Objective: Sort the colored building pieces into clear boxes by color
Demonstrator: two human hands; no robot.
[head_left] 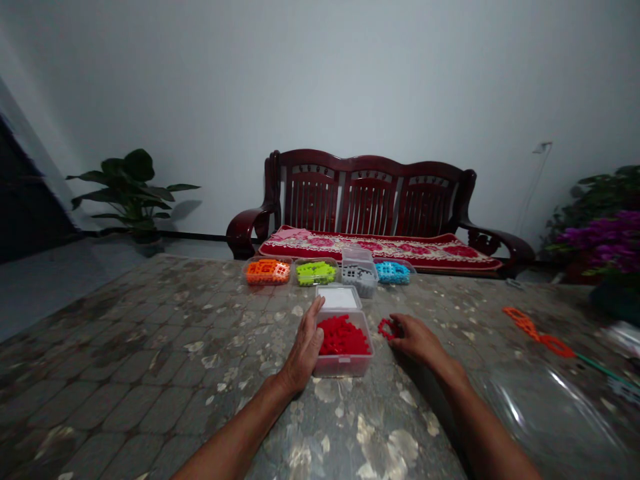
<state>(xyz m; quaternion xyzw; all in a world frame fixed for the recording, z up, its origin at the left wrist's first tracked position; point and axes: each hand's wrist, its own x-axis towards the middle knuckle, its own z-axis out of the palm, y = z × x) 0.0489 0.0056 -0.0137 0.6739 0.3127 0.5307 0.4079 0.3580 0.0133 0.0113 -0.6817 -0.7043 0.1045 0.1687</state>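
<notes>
The left hand (305, 348) lies flat against the left wall of the clear box (344, 368). The right hand (414, 339) is apart from it, fingertips closed on a red part (384, 329) just right of the box, near or on the tabletop (200, 407); contact is unclear.

CAUTION: Excess side pressure from the left hand could shift the box. A loose fingertip grip could drop the red part.

Containers: the box, lid (340, 298) folded back, holds heaped red pieces (345, 337). Behind it, four containers (367, 291) hold orange (265, 271), lime-green, grey and blue pieces.
</notes>
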